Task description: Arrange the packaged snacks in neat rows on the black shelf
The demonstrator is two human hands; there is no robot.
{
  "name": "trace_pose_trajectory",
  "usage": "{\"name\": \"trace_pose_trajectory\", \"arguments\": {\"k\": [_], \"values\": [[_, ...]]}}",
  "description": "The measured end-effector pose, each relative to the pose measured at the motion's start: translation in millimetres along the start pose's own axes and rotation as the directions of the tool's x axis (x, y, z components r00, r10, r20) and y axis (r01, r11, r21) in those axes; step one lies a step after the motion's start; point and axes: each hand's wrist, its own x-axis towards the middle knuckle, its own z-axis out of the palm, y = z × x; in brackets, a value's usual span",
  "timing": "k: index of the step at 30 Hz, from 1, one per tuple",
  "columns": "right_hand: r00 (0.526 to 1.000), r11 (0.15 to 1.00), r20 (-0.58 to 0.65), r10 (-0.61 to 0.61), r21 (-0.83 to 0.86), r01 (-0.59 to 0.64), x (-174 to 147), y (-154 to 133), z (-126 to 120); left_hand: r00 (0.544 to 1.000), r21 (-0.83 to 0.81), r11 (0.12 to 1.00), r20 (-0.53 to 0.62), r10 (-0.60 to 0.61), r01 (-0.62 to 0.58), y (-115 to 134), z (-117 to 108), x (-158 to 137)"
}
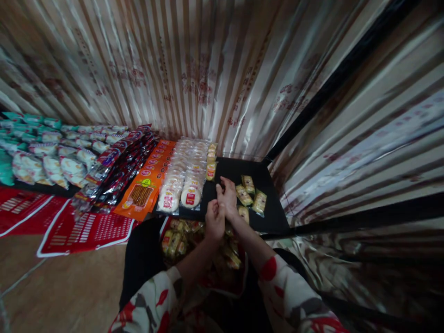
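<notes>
My left hand (215,219) is curled in at the near edge of the black shelf (265,223), its thumb up. Anything inside it is hidden from view. Touching it, my right hand (229,198) reaches over the shelf with its fingers stretched out and the thumb a little apart; no item shows in it. Small yellow wrapped snack packets (259,202) lie loose to the right of the hands. A short row of similar packets (211,171) stands just beyond my fingertips on the left. Below my forearms, a red basket (243,283) between my knees holds many more packets.
Left along the shelf are round white crackers in clear wrap (190,196), an orange snack bag (152,169), dark shiny packs (120,171) and white-and-green packs (52,162). Red baskets (86,231) stand below. A patterned curtain (194,69) and black frame bar (312,97) border the shelf.
</notes>
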Motion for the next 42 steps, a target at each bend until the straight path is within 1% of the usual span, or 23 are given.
{"name": "trace_pose_trajectory", "arguments": {"k": [2, 3, 5, 7, 8, 9, 10, 12, 14, 16, 17, 19, 20, 22, 24, 26, 28, 30, 32, 34, 36, 39, 42], "values": [[1.000, 0.999, 0.022, -0.020, 0.040, 0.019, -21, -7, -11, 0.998, 0.031, 0.999, 0.057, 0.021, -0.023, -4, -13, -24], [0.998, 0.997, 0.043, -0.037, 0.065, 0.034, -33, -10, -15, 0.997, 0.076, 0.997, 0.080, 0.025, -0.031, -7, -22, -36], [0.993, 0.991, 0.095, -0.073, 0.121, 0.061, -60, -16, -21, 0.993, 0.223, 0.974, 0.115, 0.010, -0.035, -16, -46, -56], [0.984, 0.986, 0.160, -0.071, 0.162, 0.045, -89, -18, -21, 0.997, 0.382, 0.924, 0.073, -0.029, -0.001, -28, -75, -69], [0.971, 0.986, 0.229, -0.065, 0.162, 0.028, -103, -18, -19, 0.999, 0.468, 0.884, 0.034, -0.002, -0.014, -33, -90, -72], [0.955, 0.990, 0.292, -0.050, 0.140, 0.009, -116, -17, -14, 0.999, 0.565, 0.824, 0.004, 0.037, -0.033, -38, -106, -73], [0.934, 0.994, 0.356, -0.040, 0.105, 0.003, -129, -16, -8, 0.998, 0.671, 0.741, -0.025, 0.059, -0.027, -41, -120, -73], [0.865, 0.999, 0.501, -0.033, 0.037, 0.017, -150, -12, 7, 0.999, 0.850, 0.527, -0.016, 0.037, -0.006, -45, -145, -71], [0.790, 1.000, 0.612, -0.020, -0.004, 0.029, -166, -9, 24, 0.998, 0.954, 0.300, 0.031, -0.046, -0.016, -49, -161, -70], [0.734, 0.999, 0.679, -0.012, -0.027, 0.042, -178, -7, 41, 0.990, 0.989, 0.128, 0.084, -0.115, -0.069, -54, -167, -72], [0.712, 0.999, 0.702, -0.012, -0.023, 0.039, -182, -6, 48, 0.987, 0.993, 0.067, 0.105, -0.124, -0.097, -58, -168, -73], [0.694, 1.000, 0.720, -0.017, 0.004, 0.021, -187, -6, 58, 0.988, 0.991, -0.020, 0.132, -0.083, -0.134, -66, -165, -75], [0.695, 1.000, 0.719, -0.018, 0.019, 0.006, -188, -5, 61, 0.990, 0.989, -0.048, 0.134, -0.053, -0.136, -70, -164, -76], [0.708, 0.999, 0.706, -0.012, 0.038, -0.022, -189, -5, 62, 0.991, 0.988, -0.072, 0.136, -0.012, -0.136, -74, -161, -75], [0.717, 0.998, 0.697, 0.001, 0.043, -0.044, -187, -5, 59, 0.989, 0.988, -0.058, 0.146, 0.019, -0.145, -73, -160, -75], [0.733, 0.998, 0.680, 0.019, 0.026, -0.050, -184, -4, 51, 0.986, 0.987, -0.021, 0.163, 0.034, -0.162, -68, -160, -75], [0.763, 0.999, 0.645, 0.035, -0.010, -0.038, -180, -4, 42, 0.983, 0.983, 0.031, 0.180, 0.046, -0.181, -60, -159, -76], [0.793, 1.000, 0.609, 0.024, -0.021, -0.014, -177, -4, 32, 0.975, 0.971, 0.100, 0.213, 0.055, -0.218, -48, -158, -77], [0.804, 1.000, 0.594, -0.021, 0.022, 0.010, -174, -4, 21, 0.959, 0.938, 0.200, 0.276, 0.058, -0.282, -34, -155, -76], [0.812, 0.997, 0.580, -0.066, 0.077, 0.025, -170, -5, 10, 0.937, 0.881, 0.327, 0.345, 0.054, -0.343, -20, -152, -73], [0.828, 0.994, 0.554, -0.087, 0.101, 0.037, -166, -4, 0, 0.923, 0.821, 0.439, 0.381, 0.053, -0.365, -7, -150, -68], [0.849, 0.996, 0.526, -0.050, 0.088, 0.004, -156, -2, -12, 0.932, 0.734, 0.597, 0.357, 0.067, -0.324, 5, -145, -57], [0.856, 0.983, 0.514, 0.047, 0.129, -0.132, -145, -1, -23, 0.955, 0.567, 0.795, 0.294, 0.048, -0.215, 7, -137, -48]]}}
